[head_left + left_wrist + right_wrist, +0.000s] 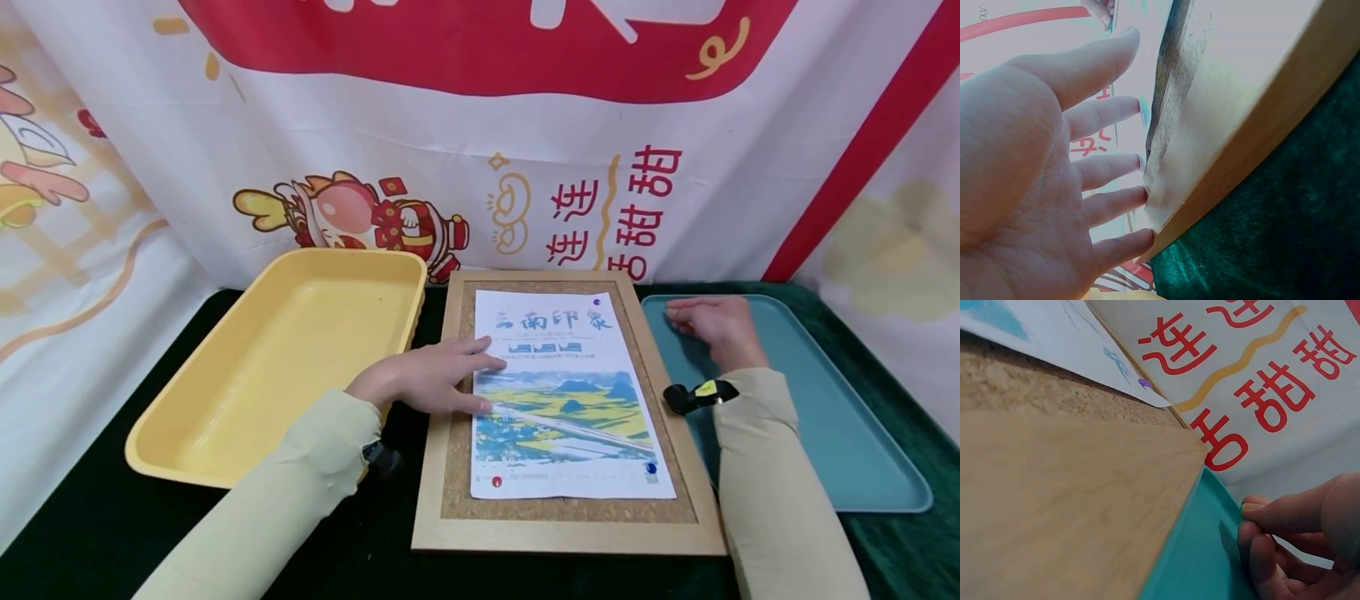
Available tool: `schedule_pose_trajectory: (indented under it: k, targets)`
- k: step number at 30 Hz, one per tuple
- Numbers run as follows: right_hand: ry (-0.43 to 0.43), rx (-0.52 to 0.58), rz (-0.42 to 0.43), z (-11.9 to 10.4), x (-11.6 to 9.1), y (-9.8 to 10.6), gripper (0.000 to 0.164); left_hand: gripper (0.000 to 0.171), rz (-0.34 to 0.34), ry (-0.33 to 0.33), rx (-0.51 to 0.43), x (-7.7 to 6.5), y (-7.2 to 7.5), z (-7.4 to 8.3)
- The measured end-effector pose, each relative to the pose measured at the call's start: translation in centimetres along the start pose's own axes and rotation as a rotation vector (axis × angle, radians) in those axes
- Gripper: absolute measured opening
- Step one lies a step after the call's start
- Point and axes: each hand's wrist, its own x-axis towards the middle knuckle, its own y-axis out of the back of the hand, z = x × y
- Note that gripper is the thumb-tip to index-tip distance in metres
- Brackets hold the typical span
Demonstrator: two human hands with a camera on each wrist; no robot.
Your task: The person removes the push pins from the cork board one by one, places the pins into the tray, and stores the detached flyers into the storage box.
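Note:
A printed sheet (555, 396) with a landscape picture lies on a wood-framed cork board (457, 467). Pins stand at three of its corners: a purple push pin (597, 302) at upper right, a red push pin (497, 482) at lower left and a blue push pin (651, 468) at lower right. My left hand (431, 375) rests with spread, straight fingers on the sheet's left edge. Over the teal tray (817, 417), my right hand (716, 329) pinches what looks like a green push pin (1242, 513) between thumb and forefinger; only a sliver shows.
Left of the board stands a deep yellow tray (300, 358), partly behind the left forearm. A dark green cloth (360, 550) covers the table. Behind everything hangs a white and red printed backdrop (420, 125). The right forearm passes over the board's right edge.

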Motion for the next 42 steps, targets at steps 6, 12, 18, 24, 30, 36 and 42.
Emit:
schedule_pose_trajectory:
  k: [6,12,18,24,30,36,42]
  targets:
    - [-0.017,0.021,0.013,0.07,0.23,-0.06,0.041,0.067,-0.001,0.003,-0.002,-0.02,-0.01,-0.01]
    - [-0.025,0.027,0.024,0.03,0.41,-0.13,0.04,0.067,0.0,0.005,0.001,-0.04,0.03,0.01]
    - [-0.046,0.022,0.027,-0.03,0.43,-0.07,0.04,0.067,-0.002,0.003,0.002,0.06,0.03,0.03]
    - [-0.039,0.002,0.029,-0.06,0.37,-0.08,0.04,0.068,-0.004,0.001,-0.001,0.07,0.02,0.05]
    - [-0.047,-0.007,0.021,-0.13,0.38,-0.14,0.041,0.068,-0.004,0.008,-0.004,0.07,-0.01,0.02]
    - [-0.057,-0.011,0.014,-0.28,0.26,-0.24,0.043,0.068,-0.004,0.009,-0.005,-0.03,0.02,0.02]
    - [-0.038,-0.023,0.01,-0.3,0.27,-0.19,0.042,0.068,-0.004,0.007,-0.011,-0.18,0.02,0.15]
